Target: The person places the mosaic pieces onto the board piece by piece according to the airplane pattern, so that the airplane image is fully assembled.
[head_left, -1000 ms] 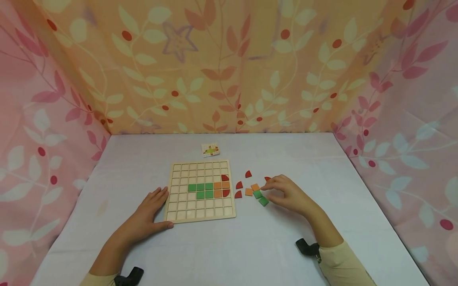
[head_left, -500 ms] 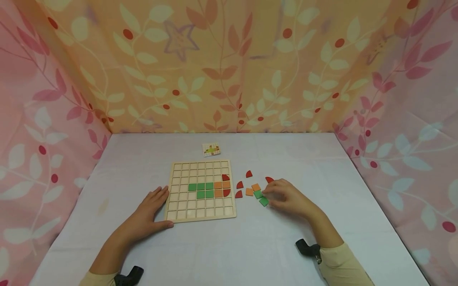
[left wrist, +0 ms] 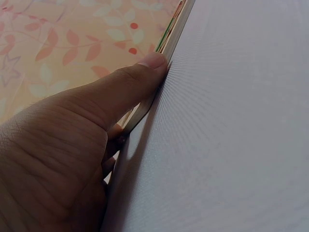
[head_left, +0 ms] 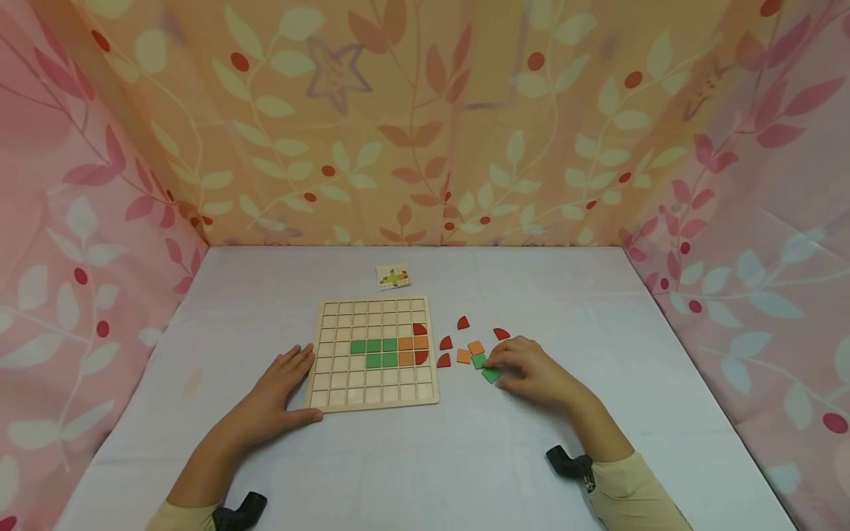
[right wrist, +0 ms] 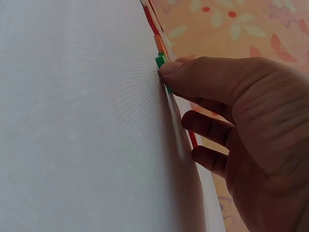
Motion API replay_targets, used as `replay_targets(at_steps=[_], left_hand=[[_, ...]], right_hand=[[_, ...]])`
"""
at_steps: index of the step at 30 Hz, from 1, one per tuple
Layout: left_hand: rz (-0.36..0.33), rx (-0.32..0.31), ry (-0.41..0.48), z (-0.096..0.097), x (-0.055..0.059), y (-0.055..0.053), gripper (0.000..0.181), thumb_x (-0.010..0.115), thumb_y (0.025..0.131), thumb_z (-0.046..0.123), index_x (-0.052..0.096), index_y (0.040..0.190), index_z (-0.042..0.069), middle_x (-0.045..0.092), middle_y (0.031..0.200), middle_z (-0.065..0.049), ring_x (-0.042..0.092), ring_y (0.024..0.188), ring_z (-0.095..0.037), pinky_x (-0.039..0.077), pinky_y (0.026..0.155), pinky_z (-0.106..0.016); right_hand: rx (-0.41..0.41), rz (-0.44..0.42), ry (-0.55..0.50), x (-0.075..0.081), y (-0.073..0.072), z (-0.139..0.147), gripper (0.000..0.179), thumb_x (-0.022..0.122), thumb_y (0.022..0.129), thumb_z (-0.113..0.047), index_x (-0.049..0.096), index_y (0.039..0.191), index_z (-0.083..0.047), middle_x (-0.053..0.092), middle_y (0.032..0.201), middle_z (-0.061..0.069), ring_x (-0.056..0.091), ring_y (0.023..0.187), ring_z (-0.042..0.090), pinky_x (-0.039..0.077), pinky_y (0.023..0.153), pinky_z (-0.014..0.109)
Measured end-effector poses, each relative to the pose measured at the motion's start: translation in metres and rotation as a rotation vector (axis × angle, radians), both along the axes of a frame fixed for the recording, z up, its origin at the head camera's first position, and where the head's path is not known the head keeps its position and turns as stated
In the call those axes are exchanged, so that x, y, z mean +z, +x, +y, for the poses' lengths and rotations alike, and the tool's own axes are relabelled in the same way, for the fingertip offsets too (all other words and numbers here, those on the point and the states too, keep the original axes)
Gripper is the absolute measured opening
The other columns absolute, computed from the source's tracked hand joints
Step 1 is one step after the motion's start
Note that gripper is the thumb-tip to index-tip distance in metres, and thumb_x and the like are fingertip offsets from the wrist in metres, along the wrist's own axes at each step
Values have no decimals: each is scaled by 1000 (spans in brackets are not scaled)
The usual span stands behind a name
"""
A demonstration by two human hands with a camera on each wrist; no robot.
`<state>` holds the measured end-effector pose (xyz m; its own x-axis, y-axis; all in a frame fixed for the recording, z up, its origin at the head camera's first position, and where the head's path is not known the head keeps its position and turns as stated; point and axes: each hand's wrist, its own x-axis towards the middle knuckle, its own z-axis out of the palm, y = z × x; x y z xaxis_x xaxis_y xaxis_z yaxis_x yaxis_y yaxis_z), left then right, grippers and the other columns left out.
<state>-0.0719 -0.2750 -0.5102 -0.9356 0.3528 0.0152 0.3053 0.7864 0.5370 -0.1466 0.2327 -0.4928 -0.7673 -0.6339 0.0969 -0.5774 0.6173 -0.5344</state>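
Note:
A wooden grid board (head_left: 339, 383) lies on the table with green squares (head_left: 374, 346), orange squares (head_left: 405, 344) and two red quarter-circle pieces (head_left: 420, 358) set in its cells. My left hand (head_left: 268, 402) rests at the board's near left corner, fingers along the left side and thumb (left wrist: 153, 62) against the front edge. To the right of the board, my right hand (head_left: 534, 372) has its thumb and index finger at a loose green square tile (head_left: 491, 375), pinching it. In the right wrist view the thumb (right wrist: 171, 68) covers part of the green tile (right wrist: 160, 61); the index fingertip is hidden there.
Another green tile (head_left: 478, 361), two orange tiles (head_left: 463, 356) and several red quarter-circles (head_left: 446, 343) lie loose between board and right hand. A small pattern card (head_left: 393, 277) sits behind the board. Patterned cloth (head_left: 412, 147) stands behind the white table (head_left: 425, 472).
My right hand has lowered slightly toward me, its fingers drawing together at the nearer green tile, and the farther red quarter-circle shows fully. My left hand has stayed at the board.

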Motion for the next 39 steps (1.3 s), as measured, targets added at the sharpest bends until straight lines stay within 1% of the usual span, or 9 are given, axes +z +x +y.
replay_targets(at_steps=[7,11,16,20,24,28,30,33,39], left_hand=[[-6,1,-2,0,-1,0,113,83,78,59,30,160,3,24,169,-14,13,158,-38,-3,128,-26],[-4,3,-2,-1,-3,-1,114,81,78,62,29,161,4,23,170,-13,13,158,-37,-3,128,-27],[-9,4,9,-1,-2,-1,114,82,77,61,28,162,5,23,170,-13,12,158,-37,0,129,-34],[-17,7,10,-1,-2,-2,115,82,77,61,28,162,6,22,170,-12,11,158,-37,3,129,-37],[-23,11,12,-2,-3,-2,115,82,77,63,28,162,8,22,170,-11,11,158,-36,8,129,-46],[-26,15,16,-2,-4,-2,115,82,77,63,28,162,8,21,171,-12,10,158,-37,13,127,-55],[-24,15,15,-2,-5,-3,115,82,77,63,28,162,8,21,170,-12,11,158,-37,13,127,-55],[-24,15,9,-2,-5,-2,115,82,77,63,28,162,8,21,171,-12,11,158,-36,10,128,-50],[-13,11,4,-1,-4,-1,114,81,77,63,30,161,4,24,170,-12,12,158,-37,4,130,-40]], right_hand=[[14,39,3,-1,0,-1,31,82,85,-14,78,114,-25,66,115,-12,55,114,15,43,102,49],[24,47,2,-2,0,0,29,83,85,-15,78,112,-26,66,113,-14,55,112,13,41,103,47],[39,54,-8,0,1,0,29,82,85,-13,78,111,-25,67,111,-13,56,110,14,39,103,47],[27,29,-2,1,1,-1,28,82,86,-15,78,111,-27,66,110,-15,55,110,11,39,104,45],[18,10,4,0,0,0,27,81,87,-16,78,111,-28,65,110,-17,54,111,10,38,105,44],[21,19,-5,-2,-1,0,27,82,86,-16,78,110,-28,65,109,-17,54,110,9,38,105,44],[20,18,-13,-2,0,0,28,82,86,-16,78,110,-29,65,109,-17,54,110,9,38,104,44],[17,9,-26,-1,1,0,29,83,86,-15,78,110,-29,65,109,-17,54,111,10,39,104,45],[-25,-8,-34,5,3,-1,30,82,87,-17,77,112,-32,63,111,-21,53,115,8,46,102,43]])
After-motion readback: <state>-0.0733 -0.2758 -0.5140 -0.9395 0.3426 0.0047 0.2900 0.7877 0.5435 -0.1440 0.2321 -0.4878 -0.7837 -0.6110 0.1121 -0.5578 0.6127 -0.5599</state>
